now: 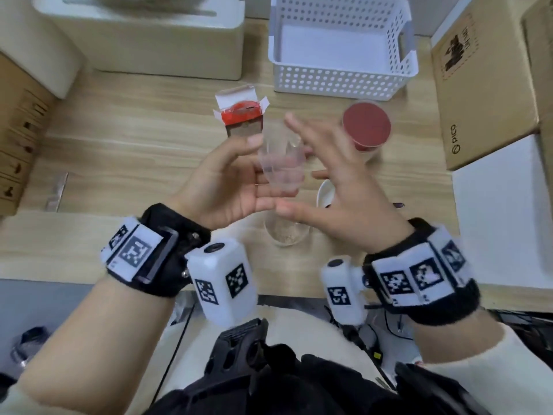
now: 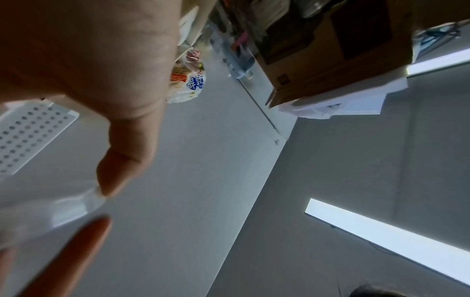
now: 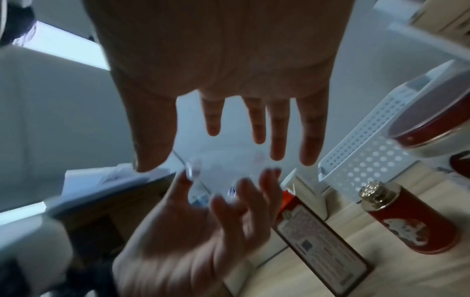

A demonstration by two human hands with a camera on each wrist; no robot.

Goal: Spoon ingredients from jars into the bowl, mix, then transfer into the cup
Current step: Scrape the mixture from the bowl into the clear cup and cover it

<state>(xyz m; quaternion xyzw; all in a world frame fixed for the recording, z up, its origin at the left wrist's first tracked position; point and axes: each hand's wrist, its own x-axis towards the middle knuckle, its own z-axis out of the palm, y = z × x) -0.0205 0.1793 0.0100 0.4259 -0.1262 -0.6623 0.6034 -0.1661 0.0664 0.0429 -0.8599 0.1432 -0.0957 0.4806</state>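
Note:
My left hand (image 1: 257,169) holds a clear, empty plastic cup (image 1: 281,157) in the air above the table, thumb on one side and fingers curled round the other. In the right wrist view the same cup (image 3: 223,166) sits blurred in the left hand's fingers (image 3: 229,201). My right hand (image 1: 317,169) hovers just right of the cup with its fingers straight and spread; whether it touches the cup I cannot tell. Under the hands stands a clear container with tan grains (image 1: 287,235). A white bowl (image 1: 323,193) is mostly hidden by my right hand. A red-lidded jar (image 1: 366,127) stands at the right.
An opened red box (image 1: 242,115) stands behind the cup. A white perforated basket (image 1: 341,43) sits at the back, cardboard boxes (image 1: 478,85) at the right. A red canister with a gold lid (image 3: 412,217) stands on the table in the right wrist view.

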